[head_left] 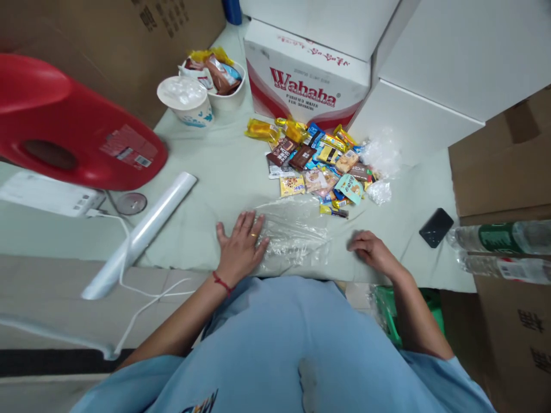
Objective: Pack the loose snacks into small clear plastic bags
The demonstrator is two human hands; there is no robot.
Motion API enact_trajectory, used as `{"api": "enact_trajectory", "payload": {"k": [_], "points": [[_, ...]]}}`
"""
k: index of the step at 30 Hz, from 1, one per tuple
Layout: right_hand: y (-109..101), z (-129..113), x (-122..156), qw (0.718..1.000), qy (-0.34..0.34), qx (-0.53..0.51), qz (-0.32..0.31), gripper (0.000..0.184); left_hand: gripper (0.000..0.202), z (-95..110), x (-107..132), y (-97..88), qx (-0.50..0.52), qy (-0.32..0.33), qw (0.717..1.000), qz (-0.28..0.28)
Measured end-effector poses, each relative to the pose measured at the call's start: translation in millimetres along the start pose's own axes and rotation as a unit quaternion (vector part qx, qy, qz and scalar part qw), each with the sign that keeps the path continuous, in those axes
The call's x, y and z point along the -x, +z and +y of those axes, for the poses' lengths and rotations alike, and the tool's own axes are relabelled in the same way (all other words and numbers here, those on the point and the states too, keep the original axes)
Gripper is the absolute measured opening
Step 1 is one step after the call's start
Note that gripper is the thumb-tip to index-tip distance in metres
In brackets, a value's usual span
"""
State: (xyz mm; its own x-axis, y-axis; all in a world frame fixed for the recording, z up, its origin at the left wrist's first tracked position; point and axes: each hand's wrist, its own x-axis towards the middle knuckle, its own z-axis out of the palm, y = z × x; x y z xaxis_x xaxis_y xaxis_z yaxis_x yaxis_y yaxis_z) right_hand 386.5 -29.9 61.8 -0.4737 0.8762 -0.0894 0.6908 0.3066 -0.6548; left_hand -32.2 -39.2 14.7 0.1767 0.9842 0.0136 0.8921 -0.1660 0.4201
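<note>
My left hand [239,244] lies flat with fingers spread on the left edge of a clear plastic bag [293,232] spread on the pale green table. My right hand [369,248] rests to the right of the bag with its fingers curled under, near the bag's right edge; whether it pinches the plastic I cannot make out. Beyond the bag lies a pile of wrapped snacks [316,163] in yellow, brown and blue wrappers.
A Wahaha carton [305,80] and white boxes stand at the back. A lidded cup [187,100] and a bowl of snacks [217,74] sit back left. A roll of plastic film [142,229], a red object [64,123], a black phone [435,227] and water bottles [503,249] surround the table.
</note>
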Motion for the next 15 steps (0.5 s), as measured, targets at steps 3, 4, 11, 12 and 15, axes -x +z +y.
{"api": "enact_trajectory", "payload": {"k": [3,4,11,12,15], "points": [[-28.6,-4.9,-14.6,0.998,0.032,0.036,0.043,0.025,0.059,0.9,2.7,0.6,-0.013,0.012,1.0,-0.019],[-35.9,-10.8,-32.8,0.995,0.027,0.068,0.067,0.026,0.058,2.0,3.1,1.8,-0.016,0.023,0.999,-0.03],[-29.1,-58.3,-248.6,0.943,-0.057,0.327,-0.008,0.052,0.054,5.7,6.3,9.2,-0.009,0.073,0.996,-0.042],[-24.6,-59.7,-272.3,0.936,-0.075,0.341,-0.036,0.063,0.054,5.0,6.4,9.3,-0.007,0.074,0.997,-0.038],[-21.2,-54.8,-314.0,0.915,-0.107,0.372,-0.111,0.082,0.054,3.0,6.8,9.2,-0.005,0.076,0.997,-0.027]]}}
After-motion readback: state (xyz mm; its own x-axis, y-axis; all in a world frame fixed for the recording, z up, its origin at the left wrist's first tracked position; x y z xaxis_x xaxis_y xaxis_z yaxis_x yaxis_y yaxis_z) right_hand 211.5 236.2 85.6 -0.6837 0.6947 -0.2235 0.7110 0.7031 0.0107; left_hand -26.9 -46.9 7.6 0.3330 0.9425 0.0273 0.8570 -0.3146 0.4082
